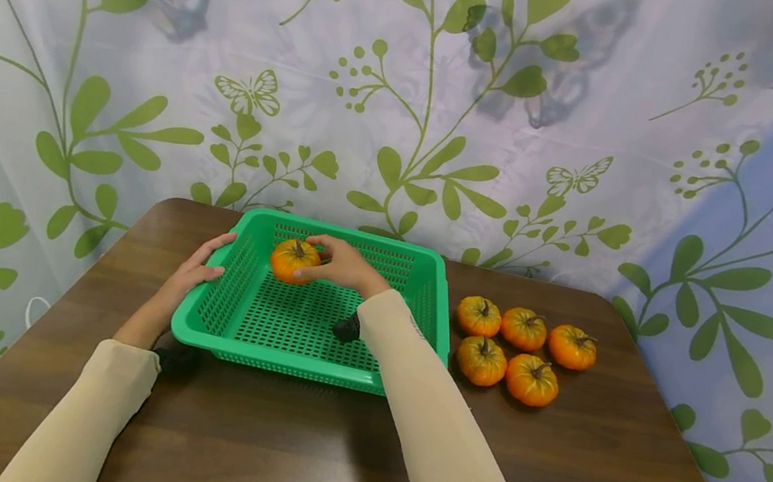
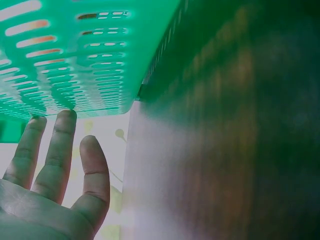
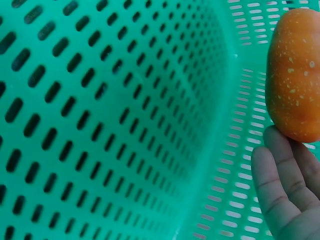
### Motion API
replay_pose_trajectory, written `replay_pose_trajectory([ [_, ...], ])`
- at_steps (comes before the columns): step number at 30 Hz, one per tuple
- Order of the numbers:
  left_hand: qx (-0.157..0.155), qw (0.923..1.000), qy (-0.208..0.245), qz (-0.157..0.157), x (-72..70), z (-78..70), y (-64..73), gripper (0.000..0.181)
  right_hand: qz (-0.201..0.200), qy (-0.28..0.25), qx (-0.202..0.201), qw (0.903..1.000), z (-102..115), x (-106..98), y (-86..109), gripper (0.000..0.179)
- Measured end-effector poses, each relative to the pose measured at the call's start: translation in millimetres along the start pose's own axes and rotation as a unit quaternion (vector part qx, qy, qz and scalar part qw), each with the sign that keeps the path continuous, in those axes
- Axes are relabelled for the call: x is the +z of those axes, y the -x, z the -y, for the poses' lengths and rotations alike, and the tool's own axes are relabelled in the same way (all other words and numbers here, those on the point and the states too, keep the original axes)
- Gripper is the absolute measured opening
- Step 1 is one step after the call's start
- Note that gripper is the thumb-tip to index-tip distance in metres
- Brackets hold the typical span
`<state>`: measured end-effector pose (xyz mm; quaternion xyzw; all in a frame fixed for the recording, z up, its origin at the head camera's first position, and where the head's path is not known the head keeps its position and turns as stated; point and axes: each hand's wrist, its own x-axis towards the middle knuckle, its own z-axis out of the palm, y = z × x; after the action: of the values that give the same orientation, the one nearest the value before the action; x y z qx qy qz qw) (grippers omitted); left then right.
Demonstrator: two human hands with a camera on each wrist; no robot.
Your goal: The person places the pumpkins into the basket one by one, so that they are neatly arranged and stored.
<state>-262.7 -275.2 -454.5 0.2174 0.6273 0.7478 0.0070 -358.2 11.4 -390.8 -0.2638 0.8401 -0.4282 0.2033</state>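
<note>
A small orange pumpkin (image 1: 294, 261) is in my right hand (image 1: 346, 266), gripped between thumb and fingers inside the green basket (image 1: 305, 370). From the right wrist, the pumpkin (image 3: 295, 75) shows speckled skin, with fingertips at its lower side and the perforated basket wall (image 3: 100, 120) alongside. My left hand (image 1: 186, 281) is at the basket's left rim, thumb and fingers extended. In the left wrist view, straight fingers (image 2: 55, 155) reach up to the outside of the slotted basket wall (image 2: 100, 65).
Several more small pumpkins (image 1: 481, 361) stand in two rows right of the basket on the brown wooden table (image 1: 262, 449). Behind the table hangs a leaf-patterned cloth (image 1: 348, 100).
</note>
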Motion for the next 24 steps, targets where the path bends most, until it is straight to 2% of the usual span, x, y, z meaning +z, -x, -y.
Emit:
replay_pose_trajectory([
  [4,-0.003,0.9999,0.003,-0.009,-0.3,0.3,-0.7,0.056,-0.002,0.012,0.008,0.9999,-2,4,-4.9,0.077],
  [9,0.005,0.9998,0.016,-0.007,-0.4,1.4,-2.5,0.057,-0.006,0.032,0.024,0.9992,-4,8,-7.3,0.075],
  [24,0.012,0.9996,0.022,-0.011,-3.4,4.6,-3.4,0.057,0.019,0.089,0.046,0.9948,-8,20,-14.3,0.077],
])
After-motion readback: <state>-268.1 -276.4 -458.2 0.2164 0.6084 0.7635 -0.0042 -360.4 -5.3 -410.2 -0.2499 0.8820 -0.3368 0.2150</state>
